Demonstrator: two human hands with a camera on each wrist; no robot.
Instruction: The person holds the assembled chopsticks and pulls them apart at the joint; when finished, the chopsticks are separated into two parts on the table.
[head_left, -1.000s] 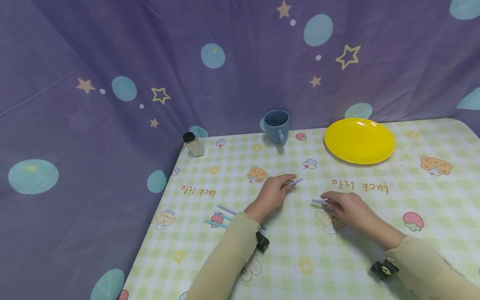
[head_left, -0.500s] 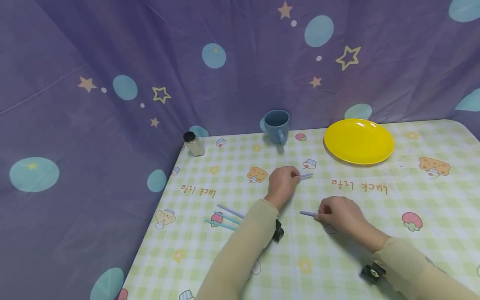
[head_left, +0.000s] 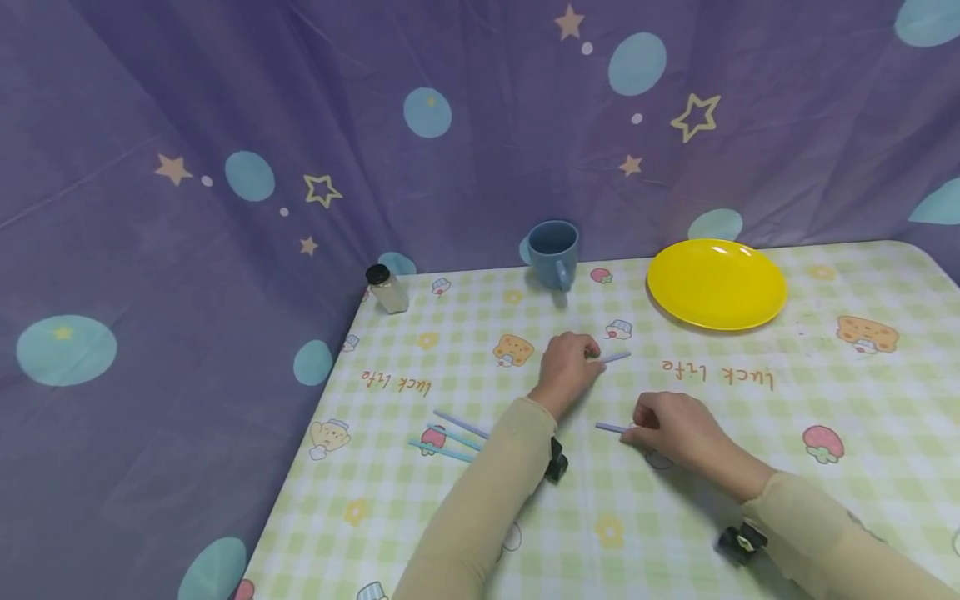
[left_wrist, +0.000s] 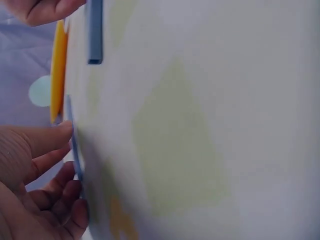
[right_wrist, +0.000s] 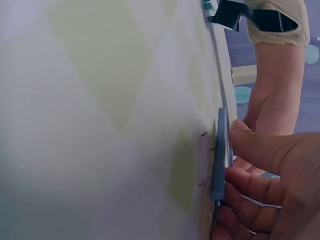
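My left hand (head_left: 567, 372) pinches a thin lavender-blue stick (head_left: 617, 357), whose free end points right. Nearer the front, my right hand (head_left: 675, 429) holds another such stick (head_left: 611, 427) between thumb and fingers, its end pointing left. In the right wrist view this stick (right_wrist: 219, 160) looks straight-edged and lies along the fingertips. The left wrist view shows the left hand's stick (left_wrist: 75, 145) edge-on against the thumb and fingers. Both hands are low over the checked cloth; whether the sticks touch it I cannot tell. The two sticks are apart.
Left of the left forearm lie a lavender stick (head_left: 461, 423) and two light-blue sticks (head_left: 441, 450), partly hidden by the sleeve. At the back stand a shaker jar with black lid (head_left: 388, 292), a blue mug (head_left: 553, 257) and a yellow plate (head_left: 717, 285). A purple curtain (head_left: 480, 167) hangs behind.
My left hand has shifted slightly right with its stick. My right hand has moved left and a little nearer the front, its stick coming further into view.
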